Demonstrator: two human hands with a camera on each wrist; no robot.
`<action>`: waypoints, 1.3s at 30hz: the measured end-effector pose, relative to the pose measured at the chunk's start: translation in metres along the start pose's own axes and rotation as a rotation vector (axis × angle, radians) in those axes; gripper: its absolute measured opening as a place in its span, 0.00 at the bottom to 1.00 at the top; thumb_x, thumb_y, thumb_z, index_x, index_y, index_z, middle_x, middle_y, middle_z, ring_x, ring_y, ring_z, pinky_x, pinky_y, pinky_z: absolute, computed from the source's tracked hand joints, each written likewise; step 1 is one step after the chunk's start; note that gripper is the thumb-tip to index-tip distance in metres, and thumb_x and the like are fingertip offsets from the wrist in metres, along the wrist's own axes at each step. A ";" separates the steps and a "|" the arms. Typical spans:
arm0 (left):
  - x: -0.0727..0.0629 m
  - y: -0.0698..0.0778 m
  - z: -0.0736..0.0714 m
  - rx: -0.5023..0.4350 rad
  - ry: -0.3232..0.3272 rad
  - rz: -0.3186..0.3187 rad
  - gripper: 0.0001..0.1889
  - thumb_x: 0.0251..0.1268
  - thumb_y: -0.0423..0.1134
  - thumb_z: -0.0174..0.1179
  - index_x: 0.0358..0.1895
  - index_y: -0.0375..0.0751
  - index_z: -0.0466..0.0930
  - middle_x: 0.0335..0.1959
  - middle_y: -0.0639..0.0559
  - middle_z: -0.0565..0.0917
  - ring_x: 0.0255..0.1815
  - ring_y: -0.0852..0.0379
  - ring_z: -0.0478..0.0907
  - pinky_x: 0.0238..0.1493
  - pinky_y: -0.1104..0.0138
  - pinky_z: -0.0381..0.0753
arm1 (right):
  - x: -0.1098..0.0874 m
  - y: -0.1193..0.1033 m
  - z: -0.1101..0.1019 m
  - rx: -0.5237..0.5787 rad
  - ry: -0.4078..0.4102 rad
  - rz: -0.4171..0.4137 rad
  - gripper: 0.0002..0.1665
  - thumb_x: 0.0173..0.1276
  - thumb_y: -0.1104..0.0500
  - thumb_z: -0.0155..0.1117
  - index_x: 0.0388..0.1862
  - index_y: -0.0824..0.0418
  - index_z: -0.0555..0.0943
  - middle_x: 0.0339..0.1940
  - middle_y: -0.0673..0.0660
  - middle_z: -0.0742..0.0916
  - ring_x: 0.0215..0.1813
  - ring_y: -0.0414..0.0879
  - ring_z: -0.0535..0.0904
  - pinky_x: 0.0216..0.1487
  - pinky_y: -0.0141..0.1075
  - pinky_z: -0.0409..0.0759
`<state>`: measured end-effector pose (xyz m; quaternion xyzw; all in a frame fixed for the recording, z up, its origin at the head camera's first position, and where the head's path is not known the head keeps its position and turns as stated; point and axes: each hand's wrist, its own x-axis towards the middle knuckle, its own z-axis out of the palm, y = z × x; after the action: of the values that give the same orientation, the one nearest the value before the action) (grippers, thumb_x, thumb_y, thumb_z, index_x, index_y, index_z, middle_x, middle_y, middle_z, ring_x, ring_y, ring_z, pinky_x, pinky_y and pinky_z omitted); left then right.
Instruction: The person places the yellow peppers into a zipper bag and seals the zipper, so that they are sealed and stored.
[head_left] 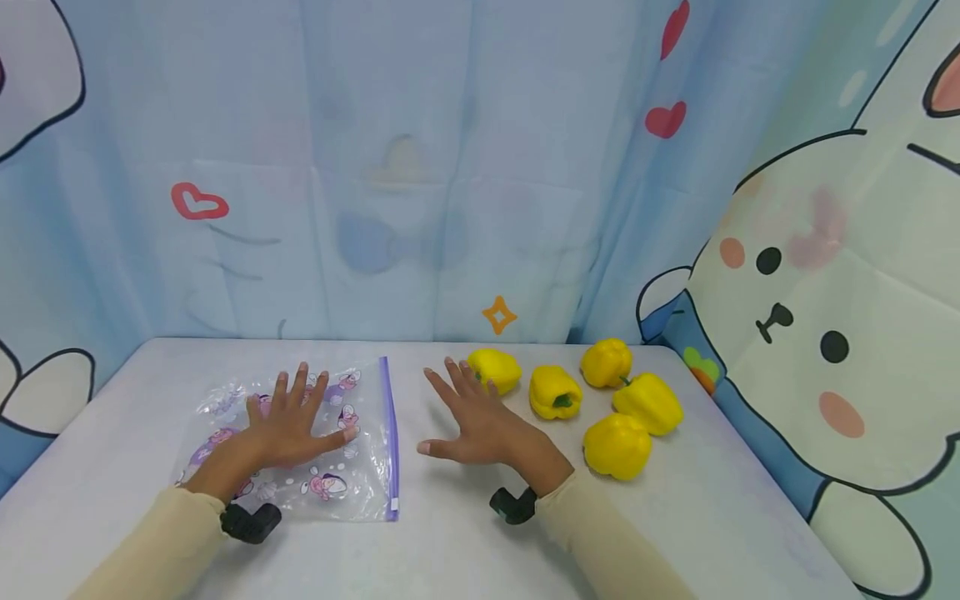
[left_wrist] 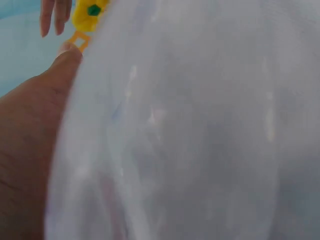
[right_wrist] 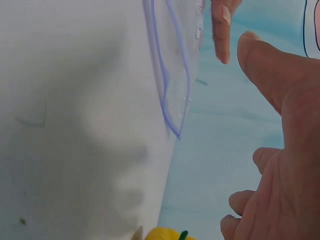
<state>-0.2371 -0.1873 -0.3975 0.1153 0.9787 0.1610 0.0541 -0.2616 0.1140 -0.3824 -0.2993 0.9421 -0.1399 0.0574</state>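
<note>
A clear zip bag (head_left: pixel 367 492) with printed pink and purple figures and a purple zip edge lies flat on the left of the table. Over it my left hand (head_left: pixel 288 429) is spread, fingers straight; whether it touches the plastic I cannot tell. In the left wrist view the blurred bag (left_wrist: pixel 190 125) fills most of the picture. To the right of the bag my right hand (head_left: pixel 483 425) is spread above the table, holding nothing. Just beyond its fingertips sits a yellow bell pepper (head_left: pixel 497 369). The right wrist view shows the right hand (right_wrist: pixel 285 125) with thumb and fingers apart.
Several more yellow bell peppers, among them one with its green stem end showing (head_left: pixel 555 392) and a near one (head_left: pixel 617 447), stand on the right of the white table (head_left: pixel 450 550). A blue printed curtain (head_left: pixel 390 167) hangs behind the table's far edge and along the right side.
</note>
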 end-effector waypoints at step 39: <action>-0.018 0.031 0.041 -0.100 0.012 0.295 0.33 0.77 0.47 0.43 0.77 0.33 0.47 0.78 0.35 0.40 0.77 0.36 0.34 0.67 0.35 0.26 | 0.010 -0.026 0.039 -0.051 -0.213 -0.059 0.38 0.71 0.44 0.56 0.75 0.56 0.63 0.78 0.52 0.61 0.78 0.46 0.50 0.74 0.44 0.51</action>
<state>-0.2073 -0.1507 -0.4252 0.2541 0.9422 0.2166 0.0299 -0.2477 0.0786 -0.4124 -0.3415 0.9247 -0.0850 0.1455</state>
